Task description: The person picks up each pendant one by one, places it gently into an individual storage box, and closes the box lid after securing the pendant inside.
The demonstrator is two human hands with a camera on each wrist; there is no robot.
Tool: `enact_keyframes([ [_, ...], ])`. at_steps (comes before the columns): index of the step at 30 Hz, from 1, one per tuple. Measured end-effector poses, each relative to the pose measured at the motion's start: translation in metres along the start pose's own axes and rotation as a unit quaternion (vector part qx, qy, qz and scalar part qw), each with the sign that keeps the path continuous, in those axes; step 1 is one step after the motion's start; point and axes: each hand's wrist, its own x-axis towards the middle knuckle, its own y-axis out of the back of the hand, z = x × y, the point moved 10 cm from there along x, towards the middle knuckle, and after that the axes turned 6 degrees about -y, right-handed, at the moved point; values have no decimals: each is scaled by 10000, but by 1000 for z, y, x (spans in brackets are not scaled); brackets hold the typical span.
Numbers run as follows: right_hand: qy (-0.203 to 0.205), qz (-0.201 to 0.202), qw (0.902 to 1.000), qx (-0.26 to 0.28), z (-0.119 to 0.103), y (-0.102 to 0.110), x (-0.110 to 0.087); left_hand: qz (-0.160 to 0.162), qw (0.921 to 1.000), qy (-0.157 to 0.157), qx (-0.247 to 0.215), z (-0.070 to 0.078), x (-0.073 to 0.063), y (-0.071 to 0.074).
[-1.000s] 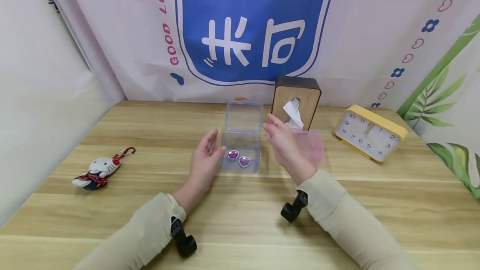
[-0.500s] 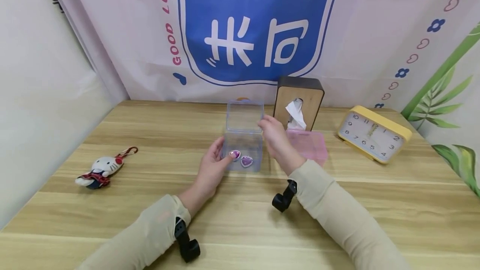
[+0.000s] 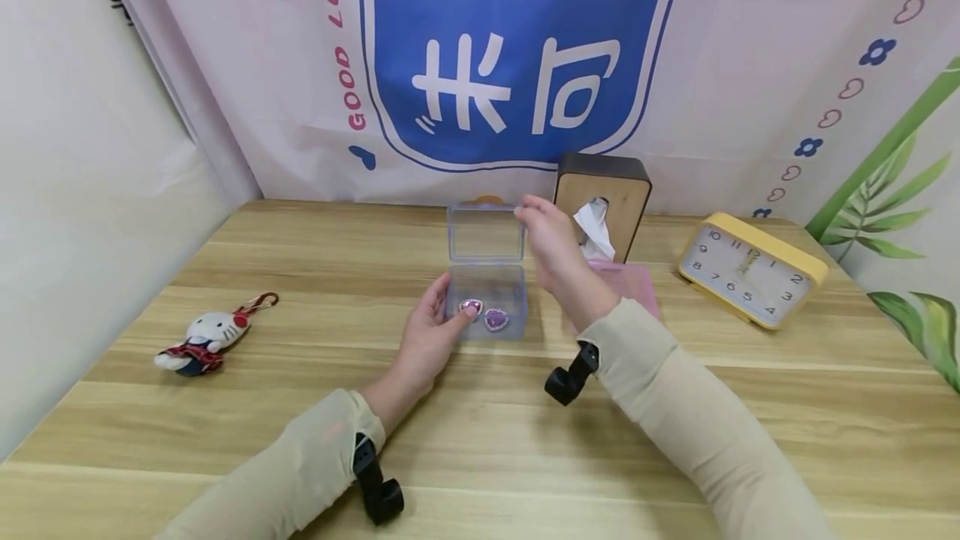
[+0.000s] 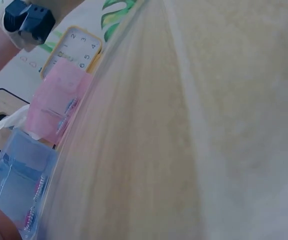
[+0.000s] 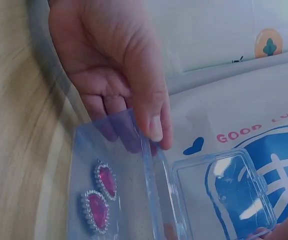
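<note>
A clear blue plastic box [image 3: 487, 282] stands on the table with its hinged lid [image 3: 486, 233] raised at the back. Inside lie two heart-shaped purple-pink jewels [image 3: 496, 320] with silvery beaded edges. My left hand [image 3: 431, 336] grips the box's left wall, thumb at the rim and fingers outside, as the right wrist view shows. At the lid's upper right corner are the fingertips of my right hand [image 3: 551, 244], with thumb and finger apart in the right wrist view. A corner of the lid [image 5: 219, 195] shows beside those fingers.
Right of the blue box is a pink translucent box [image 3: 633, 283], partly behind my right hand. Behind it stands a wooden tissue box [image 3: 637, 194]. A yellow clock [image 3: 750, 273] sits farther right, a plush cat keychain [image 3: 202, 344] at left. A printed curtain [image 3: 525, 161] hangs behind.
My left hand has come in to grip the box's left side. My right hand has moved to the lid, then up along its right edge to the top corner.
</note>
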Motion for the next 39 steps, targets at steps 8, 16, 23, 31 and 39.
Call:
enact_keyframes([
  [8, 180, -82, 9996, 200, 8, 2, -24, -50, 9999, -138, 27, 2, 2, 0],
  [16, 346, 124, 9985, 413, 28, 10, -38, -67, 9998, -160, 122, 1, 3, 2],
  [23, 352, 351, 9977, 466, 48, 16, -42, 77, 9999, -59, 96, 2, 1, 7],
  [31, 286, 479, 9966, 602, 62, 20, -45, 127, 9992, -333, -176, 20, 1, 7],
  [39, -66, 35, 9962, 863, 79, 14, -46, 150, 9994, -315, -68, 17, -1, 0],
])
